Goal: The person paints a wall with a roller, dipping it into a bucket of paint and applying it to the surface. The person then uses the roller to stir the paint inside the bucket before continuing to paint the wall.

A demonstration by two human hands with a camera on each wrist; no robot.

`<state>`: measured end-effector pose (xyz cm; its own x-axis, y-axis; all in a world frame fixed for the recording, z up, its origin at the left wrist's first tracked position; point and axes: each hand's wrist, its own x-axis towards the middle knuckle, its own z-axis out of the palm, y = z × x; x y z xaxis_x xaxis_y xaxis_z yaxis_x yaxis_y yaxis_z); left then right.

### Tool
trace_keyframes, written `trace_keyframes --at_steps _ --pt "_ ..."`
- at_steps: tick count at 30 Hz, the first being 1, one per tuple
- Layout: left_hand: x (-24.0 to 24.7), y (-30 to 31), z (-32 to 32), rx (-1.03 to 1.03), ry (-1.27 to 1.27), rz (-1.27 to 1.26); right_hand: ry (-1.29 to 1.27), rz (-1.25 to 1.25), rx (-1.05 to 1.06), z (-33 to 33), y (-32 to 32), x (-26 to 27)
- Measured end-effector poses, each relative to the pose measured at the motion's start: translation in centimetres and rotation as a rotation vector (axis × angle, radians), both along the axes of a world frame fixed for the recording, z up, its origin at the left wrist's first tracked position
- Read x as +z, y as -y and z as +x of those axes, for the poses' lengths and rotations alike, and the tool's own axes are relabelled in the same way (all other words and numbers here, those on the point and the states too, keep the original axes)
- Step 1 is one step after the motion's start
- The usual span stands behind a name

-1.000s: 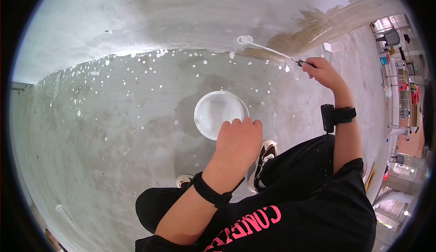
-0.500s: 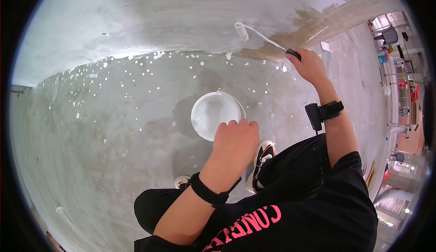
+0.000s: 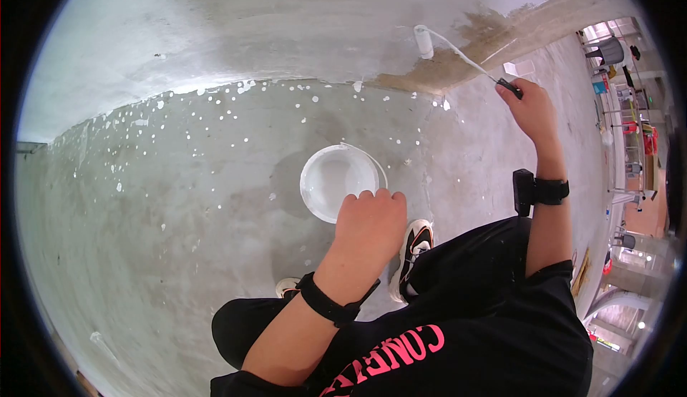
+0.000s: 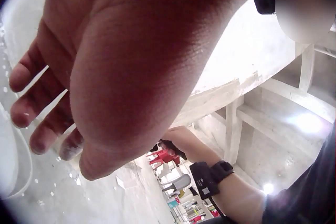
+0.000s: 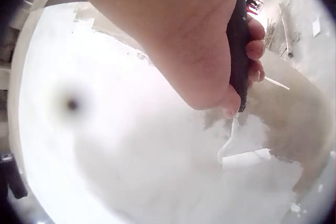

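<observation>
My right hand (image 3: 535,107) grips the black handle (image 3: 509,88) of a paint roller (image 3: 424,42). Its white sleeve lies against the wall beside a bare brown patch, joined to the handle by a paint-coated rod. The right wrist view shows fingers wrapped about the handle, with the white roller sleeve (image 5: 247,158) beyond. Over the near rim of a white bucket (image 3: 308,172) hangs my left hand (image 3: 372,222), back upward. From the left wrist view, that hand's fingers (image 4: 47,129) droop loosely, slightly spread, and hold nothing.
The wall (image 3: 286,32) is mostly whitish, with a brown unpainted strip (image 3: 429,75) low at right. White paint drops dot the grey floor (image 3: 215,182) along its foot. My shoe (image 3: 415,254) stands close by the bucket. Shelves and chairs (image 3: 608,51) line the far right.
The roller first moved a little up the wall, its sleeve turning into fuller view, then shifted right with my right hand. My left hand and the bucket have stayed nearly in place.
</observation>
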<state>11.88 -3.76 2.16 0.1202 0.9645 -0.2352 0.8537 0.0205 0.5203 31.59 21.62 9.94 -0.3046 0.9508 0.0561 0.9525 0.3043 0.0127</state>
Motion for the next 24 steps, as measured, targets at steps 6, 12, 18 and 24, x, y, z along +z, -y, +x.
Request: trace_keyframes --at_steps 6,12,18,24 --pt "0.0 0.3 -0.3 0.001 0.009 0.003 -0.254 -0.185 -0.068 3.1 -1.4 -1.3" --pt "-0.1 0.7 -0.6 0.028 -0.003 0.013 -0.409 -0.297 -0.021 0.0 -2.3 -6.2" --pt "0.2 0.5 -0.9 0.054 -0.038 0.03 -0.265 -0.257 0.097 -6.9 -0.7 -8.5" --pt "0.7 0.1 -0.8 0.051 -0.017 0.037 -0.143 -0.236 0.058 -9.4 1.0 -6.5"
